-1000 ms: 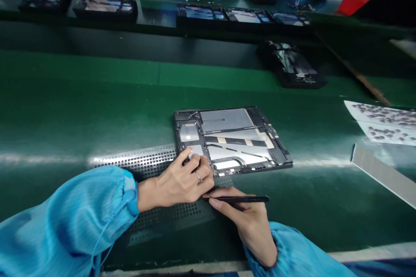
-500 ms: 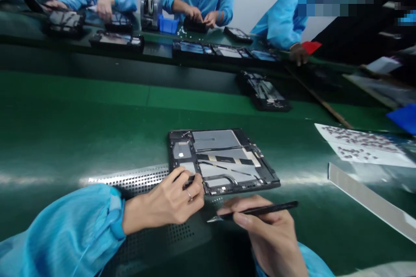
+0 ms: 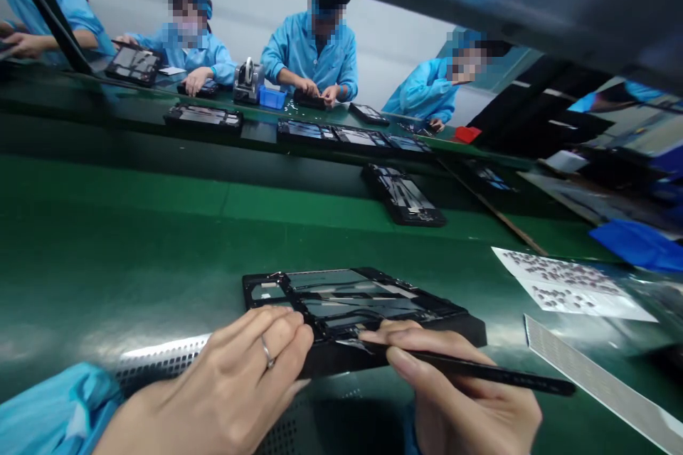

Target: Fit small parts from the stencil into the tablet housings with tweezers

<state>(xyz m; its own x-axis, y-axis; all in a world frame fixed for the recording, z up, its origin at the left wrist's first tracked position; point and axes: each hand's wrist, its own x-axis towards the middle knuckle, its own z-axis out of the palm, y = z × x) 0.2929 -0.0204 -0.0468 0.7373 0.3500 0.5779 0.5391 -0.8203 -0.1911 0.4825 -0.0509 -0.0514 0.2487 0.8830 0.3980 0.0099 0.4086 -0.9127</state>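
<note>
An opened tablet (image 3: 341, 302) in a thick black frame lies before me, its grey battery cells and dark cables exposed. My right hand (image 3: 453, 377) pinches black tweezers (image 3: 480, 370), whose pale metal tip points left at the tablet's front edge. At the left front corner, my left hand (image 3: 240, 362) is closed on the tablet's frame, fingers together and bent over it. A ring shows on one finger. Its fingertips and part of the corner are hidden behind the hand.
White sheets with small dark pieces (image 3: 576, 284) and a long pale strip (image 3: 597, 377) lie at right. Another opened device (image 3: 403, 195) sits farther back. Co-workers in blue handle devices at the far bench. A perforated metal plate (image 3: 160, 362) is under my left side.
My view has tilted up, showing more of the co-workers. The right hand has brought the tweezers' tip to the tablet's front edge. The tablet's front looks raised, baring the frame's side.
</note>
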